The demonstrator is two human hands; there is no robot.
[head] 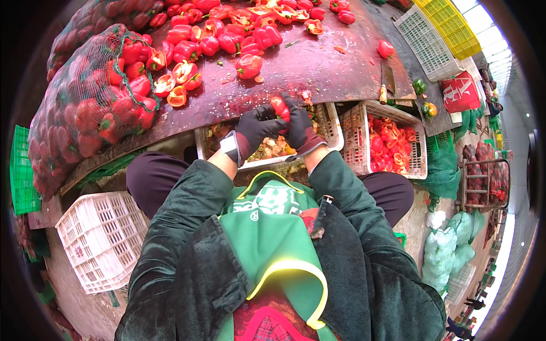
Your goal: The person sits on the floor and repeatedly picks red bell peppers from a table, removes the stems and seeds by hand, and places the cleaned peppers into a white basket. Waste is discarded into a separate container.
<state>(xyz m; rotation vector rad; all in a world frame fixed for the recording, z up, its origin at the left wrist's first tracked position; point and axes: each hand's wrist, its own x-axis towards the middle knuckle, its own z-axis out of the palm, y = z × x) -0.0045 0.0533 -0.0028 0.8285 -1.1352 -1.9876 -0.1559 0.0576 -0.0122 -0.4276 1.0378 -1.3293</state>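
A red bell pepper (280,108) is held between my two dark-gloved hands, close to the table's near edge. My left hand (257,128) grips it from the left, the thumb reaching across beneath it. Around its right side curl the fingers of my right hand (300,124), which partly hide the pepper. Below both hands is a white plastic crate (337,128) holding pepper cores and scraps. To its right, a second white crate (420,157) contains opened red pepper pieces (389,143). Whole and cut red peppers (230,40) are spread over the tabletop (324,68).
A knife (387,83) lies at the table's right side. A full mesh sack of red peppers (91,93) leans at the left edge. An upturned-looking white crate (102,238) stands on the floor at left. Stacked yellow (450,25) and white crates (426,44) are at far right.
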